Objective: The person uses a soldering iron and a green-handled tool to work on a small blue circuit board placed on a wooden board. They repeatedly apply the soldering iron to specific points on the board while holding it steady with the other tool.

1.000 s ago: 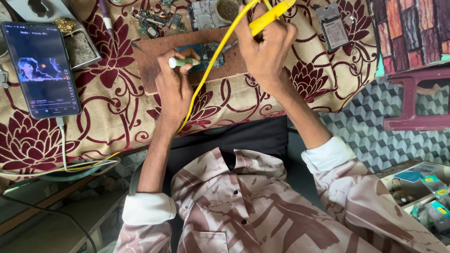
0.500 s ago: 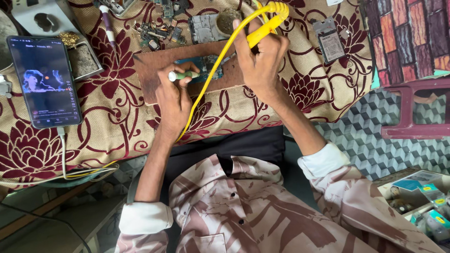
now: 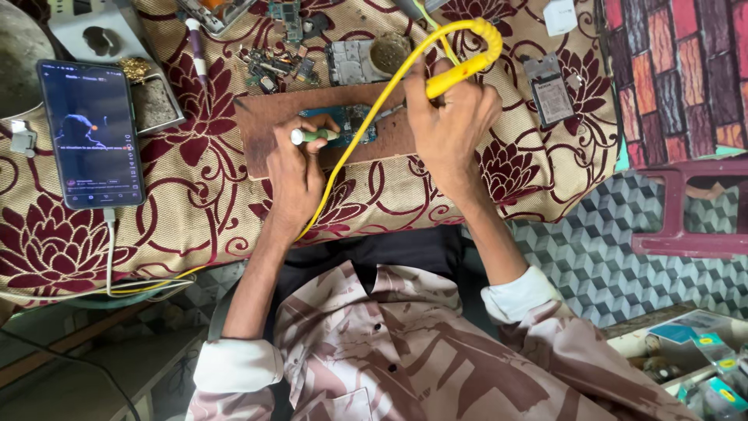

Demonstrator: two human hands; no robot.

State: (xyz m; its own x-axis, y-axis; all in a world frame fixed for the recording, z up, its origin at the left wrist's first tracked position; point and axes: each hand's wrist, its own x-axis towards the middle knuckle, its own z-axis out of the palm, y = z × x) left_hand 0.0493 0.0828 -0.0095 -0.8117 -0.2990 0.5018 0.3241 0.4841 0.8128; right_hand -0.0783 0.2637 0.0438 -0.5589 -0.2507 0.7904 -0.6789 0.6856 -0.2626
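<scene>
Head view: floral tablecloth [image 3: 195, 210] (patterned floor tiles [image 3: 592, 257])

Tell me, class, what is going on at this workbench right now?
A person is working on a small circuit board lying on a brown wooden board, on a table under a floral cloth. The right hand grips a yellow-handled corded tool over the board. The left hand holds a thin green-and-white tool by the circuit board. A lit phone lies to the left, and loose electronic parts sit beyond.
</scene>
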